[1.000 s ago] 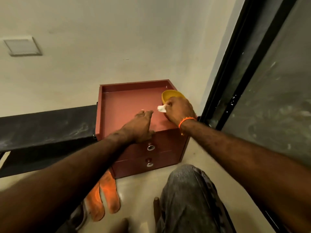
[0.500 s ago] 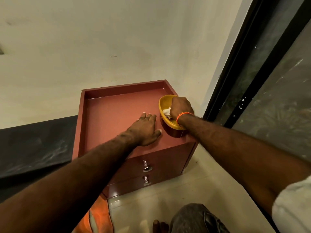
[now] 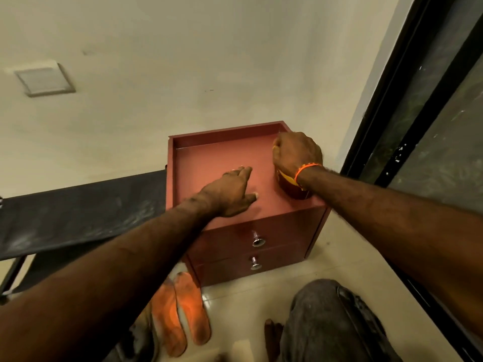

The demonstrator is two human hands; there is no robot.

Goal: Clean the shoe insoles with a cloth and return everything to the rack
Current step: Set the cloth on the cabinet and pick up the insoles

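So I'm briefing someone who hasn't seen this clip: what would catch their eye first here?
First the red two-drawer cabinet against the wall, with both hands on its tray-like top: the left hand lies flat, and the right hand is curled over a yellow bowl at the right edge. Next, the two orange insoles lying side by side on the floor at the cabinet's foot.

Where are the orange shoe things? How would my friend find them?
Find the red cabinet with two drawers by the wall. On the pale floor at its lower left corner lie the two orange insoles, side by side. They are flat, foot-shaped and smudged dark, the only bright orange things on the floor.
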